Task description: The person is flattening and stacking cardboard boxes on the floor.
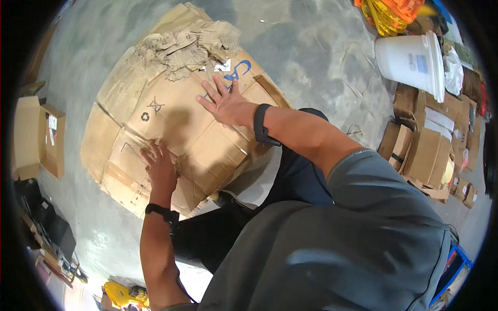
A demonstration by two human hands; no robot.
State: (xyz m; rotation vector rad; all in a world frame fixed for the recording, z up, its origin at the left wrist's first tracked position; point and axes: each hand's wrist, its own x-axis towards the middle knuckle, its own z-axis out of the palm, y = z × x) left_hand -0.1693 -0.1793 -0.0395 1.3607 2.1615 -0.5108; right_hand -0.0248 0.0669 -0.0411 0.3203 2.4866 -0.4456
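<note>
Flattened cardboard boxes (175, 128) lie in a stack on the concrete floor before me, creased, with torn and rumpled cardboard (186, 50) at the far end. My left hand (159, 161) rests on the near left part of the top sheet, its fingers a little bent and spread. My right hand (223, 99) lies on the same sheet, farther off and to the right, fingers spread beside blue marker writing (238, 72). Neither hand grips anything that I can see. The undersides of both palms are hidden.
An open cardboard box (52, 151) stands at the far left, with black items (50, 217) below it. At the right are a white plastic bucket (404, 58) and piled cardboard boxes (428, 155). Orange and yellow bags (383, 17) lie top right; a yellow object (120, 295) is bottom left.
</note>
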